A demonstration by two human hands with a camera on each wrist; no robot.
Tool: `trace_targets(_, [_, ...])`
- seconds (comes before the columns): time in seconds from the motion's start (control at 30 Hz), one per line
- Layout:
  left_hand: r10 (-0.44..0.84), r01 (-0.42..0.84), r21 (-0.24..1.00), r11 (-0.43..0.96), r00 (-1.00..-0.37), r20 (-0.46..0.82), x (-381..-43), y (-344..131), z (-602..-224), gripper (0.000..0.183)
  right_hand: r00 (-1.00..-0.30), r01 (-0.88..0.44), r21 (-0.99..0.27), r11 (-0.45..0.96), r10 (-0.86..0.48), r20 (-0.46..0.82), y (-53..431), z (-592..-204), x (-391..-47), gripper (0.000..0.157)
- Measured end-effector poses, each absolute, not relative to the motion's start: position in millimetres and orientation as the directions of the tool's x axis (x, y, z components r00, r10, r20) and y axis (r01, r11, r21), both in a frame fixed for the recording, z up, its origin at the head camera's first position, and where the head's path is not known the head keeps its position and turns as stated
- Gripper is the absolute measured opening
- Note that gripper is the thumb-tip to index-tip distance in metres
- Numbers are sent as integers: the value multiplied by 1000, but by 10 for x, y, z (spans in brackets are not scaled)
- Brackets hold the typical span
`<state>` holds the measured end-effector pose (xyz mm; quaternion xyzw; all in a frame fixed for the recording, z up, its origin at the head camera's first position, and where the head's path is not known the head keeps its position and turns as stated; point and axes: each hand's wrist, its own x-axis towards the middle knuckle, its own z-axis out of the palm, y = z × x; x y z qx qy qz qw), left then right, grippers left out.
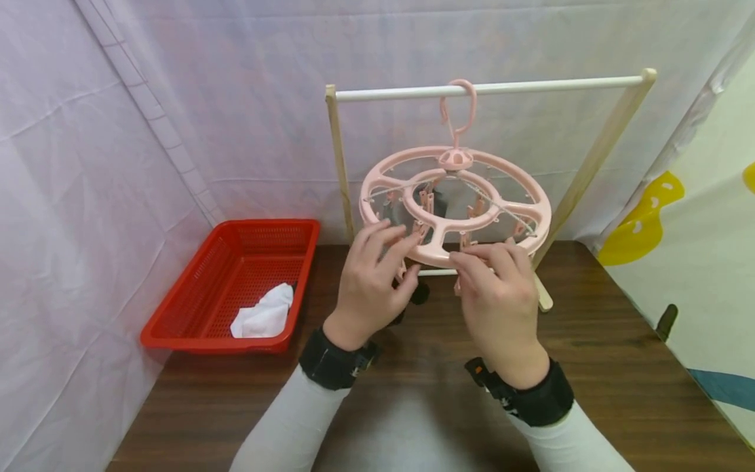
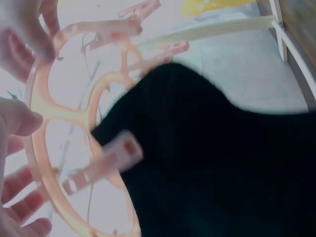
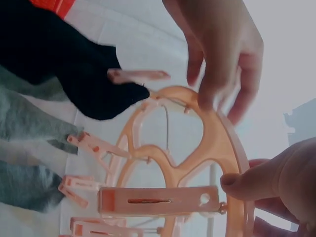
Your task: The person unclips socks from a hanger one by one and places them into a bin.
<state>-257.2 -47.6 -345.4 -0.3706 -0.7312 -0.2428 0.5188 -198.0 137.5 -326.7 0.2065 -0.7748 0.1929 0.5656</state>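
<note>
A pink round clip hanger (image 1: 433, 254) hangs by its hook from a white rod. At the near rim my right hand (image 1: 501, 295) pinches it, thumb (image 3: 237, 183) on one face and fingers behind. Beside the rim's left part is my left hand (image 1: 371, 285), fingers spread and thumb apart, fingertips at the rim. A black sock (image 2: 212, 148) hangs from a clothes peg (image 2: 111, 160) close to the left hand; in the head view that hand mostly hides it. Grey socks (image 3: 29, 182) hang from pegs on the far side.
A red plastic basket (image 1: 183, 288) stands on the brown table (image 1: 613, 367) at the left, with a white cloth (image 1: 265, 314) in it. The rack's white rod (image 1: 554, 85) rests on wooden posts. White fabric (image 1: 248, 85) encloses the back and left.
</note>
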Motion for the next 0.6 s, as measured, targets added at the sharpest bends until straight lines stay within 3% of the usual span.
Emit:
trace_targets(0.23, [238,806,38,591,-219,946,-2674,-634,-3422,43,-311,-596,-99,797,-116,943,1545,-3200,-2007,11])
trace_targets(0.4, [195,799,44,599,-199,960,-2735,-683,-3409,36,-340,-631,-117,767,-138,930,1671,-3162,-2039,13])
trace_targets(0.6, [136,796,39,604,-151,979,-2772,-704,-3414,26,-312,-688,-88,720,-184,932,1793,-3147,-2110,17])
